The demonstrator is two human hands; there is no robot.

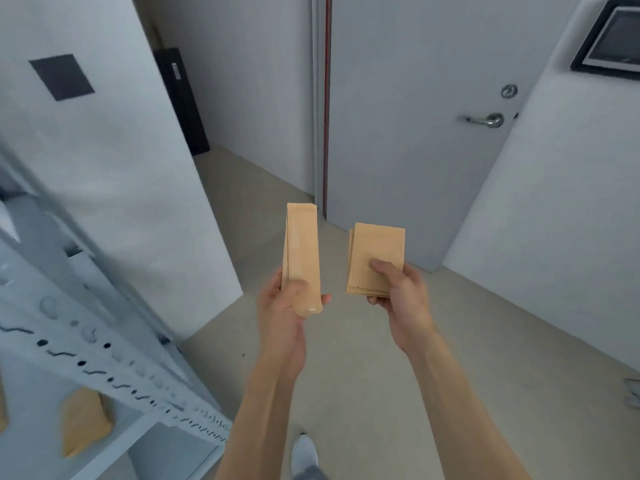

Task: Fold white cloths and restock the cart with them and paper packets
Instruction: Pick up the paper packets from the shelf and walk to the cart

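My left hand (pixel 284 311) grips the lower end of a tall, narrow stack of brown paper packets (pixel 302 247), held upright in front of me. My right hand (pixel 398 289) pinches a shorter, wider stack of brown paper packets (pixel 379 251), thumb on top and fingers underneath. The two stacks are side by side with a small gap between them, above the beige floor. No white cloths and no cart are in sight.
A grey metal shelf rack (pixel 114 362) with perforated posts stands at the left; a brown packet (pixel 85 420) lies on its lower shelf. A grey door (pixel 415 133) with a lever handle (pixel 485 120) is ahead. White walls flank a corridor. My shoe (pixel 304 452) shows below.
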